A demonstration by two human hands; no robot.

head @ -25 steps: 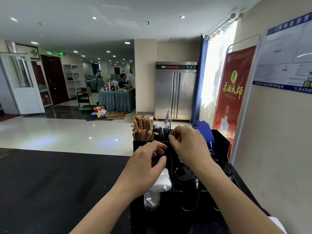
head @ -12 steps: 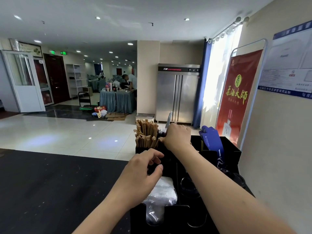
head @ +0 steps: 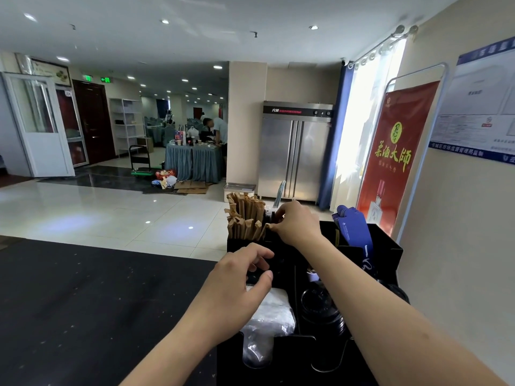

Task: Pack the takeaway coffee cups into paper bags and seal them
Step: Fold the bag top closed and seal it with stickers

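A black organizer (head: 387,246) stands on the dark counter (head: 97,302) by the right wall. Its back left slot holds a bunch of brown paper-wrapped straws (head: 242,215). My right hand (head: 298,224) reaches over that slot, its fingertips pinched on the tip of one brown straw. Lower down, my left hand (head: 237,285) curls around a black divider wall of the organizer. A clear plastic bag with white contents (head: 267,324) and a stack of black cup lids (head: 320,305) fill the front slots. No coffee cup or paper bag shows.
Blue paper sleeves (head: 354,232) stick up from the organizer's back right. A red banner (head: 395,151) stands close behind against the right wall. Beyond the counter are a tiled floor, a steel fridge (head: 292,151) and a person at a draped table (head: 195,162).
My right hand went from the organizer's middle up to the straw slot and now pinches a straw. The left hand stays on the divider. The view has tilted slightly upward.
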